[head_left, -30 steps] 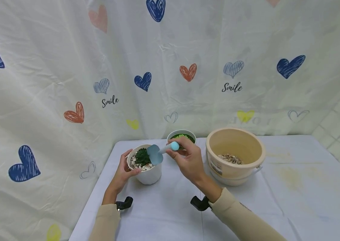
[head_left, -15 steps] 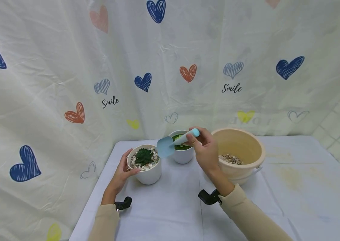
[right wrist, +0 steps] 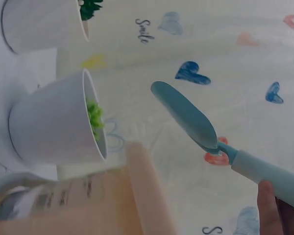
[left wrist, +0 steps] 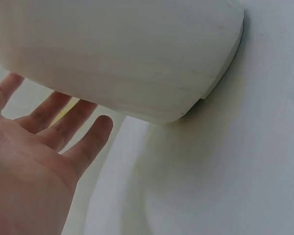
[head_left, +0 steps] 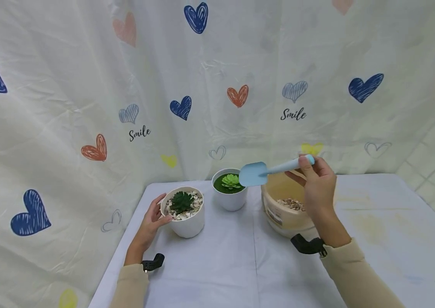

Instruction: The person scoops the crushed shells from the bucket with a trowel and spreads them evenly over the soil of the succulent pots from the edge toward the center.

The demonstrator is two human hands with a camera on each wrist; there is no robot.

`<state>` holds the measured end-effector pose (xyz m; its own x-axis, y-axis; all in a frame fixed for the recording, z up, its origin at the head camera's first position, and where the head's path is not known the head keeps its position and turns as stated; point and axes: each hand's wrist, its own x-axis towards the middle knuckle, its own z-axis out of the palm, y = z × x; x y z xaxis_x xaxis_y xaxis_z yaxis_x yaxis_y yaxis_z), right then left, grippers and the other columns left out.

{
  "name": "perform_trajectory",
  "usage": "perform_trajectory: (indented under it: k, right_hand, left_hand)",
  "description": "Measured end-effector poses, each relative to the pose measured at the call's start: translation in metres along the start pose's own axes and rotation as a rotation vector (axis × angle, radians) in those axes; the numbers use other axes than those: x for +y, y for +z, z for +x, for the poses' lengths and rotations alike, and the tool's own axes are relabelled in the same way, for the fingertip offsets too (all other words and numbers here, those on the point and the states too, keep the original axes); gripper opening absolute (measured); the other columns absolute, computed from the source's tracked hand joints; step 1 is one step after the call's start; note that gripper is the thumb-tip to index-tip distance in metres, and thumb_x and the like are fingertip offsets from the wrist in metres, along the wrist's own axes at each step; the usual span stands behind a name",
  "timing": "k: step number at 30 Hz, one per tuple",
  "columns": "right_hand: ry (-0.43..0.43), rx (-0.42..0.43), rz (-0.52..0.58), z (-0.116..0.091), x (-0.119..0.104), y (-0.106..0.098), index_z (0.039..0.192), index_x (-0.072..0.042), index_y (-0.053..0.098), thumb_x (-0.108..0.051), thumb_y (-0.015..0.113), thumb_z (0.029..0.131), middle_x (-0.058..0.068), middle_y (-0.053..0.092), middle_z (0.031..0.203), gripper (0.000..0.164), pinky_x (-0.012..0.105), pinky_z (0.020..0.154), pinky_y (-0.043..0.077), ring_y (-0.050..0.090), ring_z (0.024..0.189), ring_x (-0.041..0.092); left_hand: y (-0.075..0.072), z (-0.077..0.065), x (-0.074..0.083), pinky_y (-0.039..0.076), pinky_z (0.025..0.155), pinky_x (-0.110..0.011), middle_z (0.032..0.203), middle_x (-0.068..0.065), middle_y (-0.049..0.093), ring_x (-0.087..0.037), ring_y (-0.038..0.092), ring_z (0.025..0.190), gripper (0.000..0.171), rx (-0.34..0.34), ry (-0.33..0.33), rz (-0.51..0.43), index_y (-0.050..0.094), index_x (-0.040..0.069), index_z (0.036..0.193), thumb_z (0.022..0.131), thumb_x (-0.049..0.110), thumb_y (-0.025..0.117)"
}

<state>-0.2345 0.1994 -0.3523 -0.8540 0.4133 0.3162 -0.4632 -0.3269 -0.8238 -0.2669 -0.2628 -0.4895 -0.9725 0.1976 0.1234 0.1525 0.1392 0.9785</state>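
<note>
A small light-blue garden trowel [head_left: 253,174] is pinched by its handle in my right hand [head_left: 319,188], raised over the beige bucket [head_left: 279,214]. Its blade points left, and in the right wrist view the scoop [right wrist: 186,112] shows no stones. My left hand [head_left: 149,224] rests against the left side of a white pot [head_left: 188,224], thumb near the rim, fingers fairly straight. In the left wrist view that hand [left wrist: 34,147] has spread fingers, some tips hidden behind the pot. The pot holds a dark green succulent [head_left: 181,202] amid pale stones [head_left: 196,203].
A second white pot [head_left: 230,201] with a bright green succulent [head_left: 231,181] stands between the first pot and the bucket. Mixed pebbles [head_left: 291,204] lie in the bucket. Behind the table [head_left: 221,265] hangs a heart-printed sheet [head_left: 209,60].
My right hand has carried the trowel from above the dark succulent's pot rightward and up to over the bucket. My left hand's thumb has drawn back slightly from the pot's rim.
</note>
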Motion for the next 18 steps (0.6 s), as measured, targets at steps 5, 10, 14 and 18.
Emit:
perform_trajectory:
  k: [5,10,14,18]
  right_hand:
    - [0.010,0.086,0.072,0.009,-0.018,-0.036,0.106,0.003,0.066,-0.016,0.073,0.094,0.008,0.065,0.099,0.023,0.034,0.073,0.062,0.074,0.084,0.017]
    - [-0.003,0.152,0.022,0.016,-0.027,-0.063,0.106,0.002,0.069,-0.013,0.075,0.092,0.008,0.065,0.096,0.022,0.032,0.067,0.062,0.073,0.080,0.017]
    - [-0.016,0.138,-0.118,0.020,-0.026,-0.073,0.108,0.000,0.070,-0.013,0.075,0.092,0.005,0.064,0.097,0.021,0.027,0.067,0.061,0.072,0.081,0.013]
    - [-0.011,0.041,-0.383,0.027,-0.018,-0.081,0.113,-0.008,0.069,-0.014,0.070,0.097,-0.004,0.061,0.103,0.017,0.019,0.072,0.059,0.068,0.089,0.004]
  left_hand:
    - [0.006,0.002,0.016,0.036,0.119,-0.048,0.159,-0.012,0.039,-0.032,0.036,0.149,0.073,0.061,0.055,0.086,0.032,0.021,0.158,0.096,0.018,0.069]
    - [0.035,0.007,0.055,0.026,0.123,-0.056,0.150,-0.009,0.051,-0.028,0.042,0.146,0.060,0.287,0.246,0.194,0.047,0.011,0.148,0.095,0.023,0.074]
    - [0.072,0.015,0.089,0.037,0.117,-0.046,0.133,-0.009,0.065,-0.022,0.055,0.132,0.043,0.399,0.435,0.234,0.061,0.007,0.133,0.094,0.019,0.075]
    - [0.115,0.025,0.104,0.050,0.103,-0.045,0.116,-0.010,0.073,-0.022,0.066,0.113,0.029,0.338,0.554,0.226,0.068,0.008,0.121,0.093,0.014,0.074]
